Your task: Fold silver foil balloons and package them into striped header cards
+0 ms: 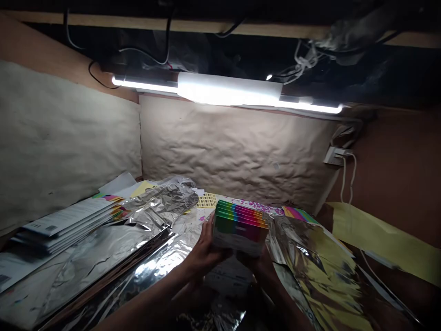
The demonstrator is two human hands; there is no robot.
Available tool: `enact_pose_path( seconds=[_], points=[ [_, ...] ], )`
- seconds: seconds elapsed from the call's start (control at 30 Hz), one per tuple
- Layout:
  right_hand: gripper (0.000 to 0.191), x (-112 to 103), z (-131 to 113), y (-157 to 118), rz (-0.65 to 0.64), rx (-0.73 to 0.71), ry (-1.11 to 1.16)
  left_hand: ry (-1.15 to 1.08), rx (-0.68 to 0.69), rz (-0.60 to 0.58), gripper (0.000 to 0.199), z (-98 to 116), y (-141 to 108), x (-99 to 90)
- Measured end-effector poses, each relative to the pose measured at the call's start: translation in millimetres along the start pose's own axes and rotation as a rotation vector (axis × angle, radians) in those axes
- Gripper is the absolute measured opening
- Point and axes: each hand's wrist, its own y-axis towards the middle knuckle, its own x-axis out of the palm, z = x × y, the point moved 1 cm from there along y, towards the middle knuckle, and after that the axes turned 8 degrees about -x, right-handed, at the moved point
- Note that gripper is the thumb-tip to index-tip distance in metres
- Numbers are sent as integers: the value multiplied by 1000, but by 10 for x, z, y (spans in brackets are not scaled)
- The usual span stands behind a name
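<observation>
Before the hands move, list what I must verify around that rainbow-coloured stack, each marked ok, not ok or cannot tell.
1. Left hand on the rainbow-coloured stack: ok, it grips the left side.
2. Right hand on the stack: ok, at the lower right, though dim.
3. Finger placement under the stack: cannot tell, too dark.
4. Surface to the left free of loose film: not ok, crumpled shiny film lies there.
5. Overhead light: ok, lit.

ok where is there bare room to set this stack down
A pale tabletop patch looks bare at lower left, between the white printed stack and clear plastic sheeting, perhaps tight for the rainbow-striped stack. Shiny film crowds the middle and right.
</observation>
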Motion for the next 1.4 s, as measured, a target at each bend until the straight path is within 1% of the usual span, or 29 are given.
enact_pose_path(
  seconds=[0.03, 0.07, 0.1, 0.13, 0.23, 0.3, 0.37, 0.43, 0.53, 0.6, 0.7, 0.8, 0.93, 1.0, 1.07, 1.13, 1.17, 1.23, 1.3, 1.4],
  points=[
    [56, 5, 7, -7, -4, 40, 47, 56, 12, -16, 93, 11, -12, -19],
    [54, 8, 12, -18, -4, 94, 116, 48, 13, -50, 94, 24, -16, -41],
    [51, 8, 16, -36, 0, 159, 199, -34, -2, -99, 94, 35, -14, -63],
    [47, 7, 23, -59, 2, 233, 287, -166, -38, -148, 93, 44, -5, -82],
    [39, -1, 64, -149, -25, 456, 500, -589, -203, -254, 87, 70, 32, -89],
    [37, -12, 97, -198, -50, 555, 569, -718, -266, -313, 85, 100, 37, -58],
    [33, -25, 121, -218, -69, 602, 601, -766, -272, -355, 79, 144, 17, -22],
    [31, -40, 136, -215, -90, 611, 621, -782, -281, -341, 77, 193, -19, 1],
    [31, -68, 169, -201, -147, 653, 671, -783, -289, -245, 86, 256, -74, 4],
    [30, -96, 214, -201, -148, 688, 706, -763, -272, -194, 89, 282, -101, -6],
    [24, -133, 291, -206, -94, 660, 720, -704, -228, -193, 79, 287, -123, -17],
    [26, -130, 331, -214, -95, 665, 731, -656, -230, -193, 66, 272, -127, -20],
    [30, -96, 302, -225, -110, 710, 728, -605, -243, -165, 64, 307, -131, -34],
    [35, -77, 263, -229, -126, 727, 711, -596, -244, -161, 65, 322, -135, -40],
    [43, -56, 215, -229, -146, 727, 688, -604, -227, -146, 73, 304, -132, -41],
    [49, -37, 166, -221, -154, 707, 648, -638, -217, -135, 87, 253, -118, -36],
    [51, -28, 145, -216, -154, 694, 624, -665, -225, -144, 92, 223, -109, -32],
    [54, -12, 110, -209, -150, 684, 586, -738, -257, -186, 96, 169, -91, -23],
    [55, 3, 82, -209, -144, 684, 574, -807, -283, -213, 99, 138, -80, -15],
    [48, 25, 27, -211, -132, 648, 542, -799, -343, -160, 113, 113, -84, 3]
  ],
)
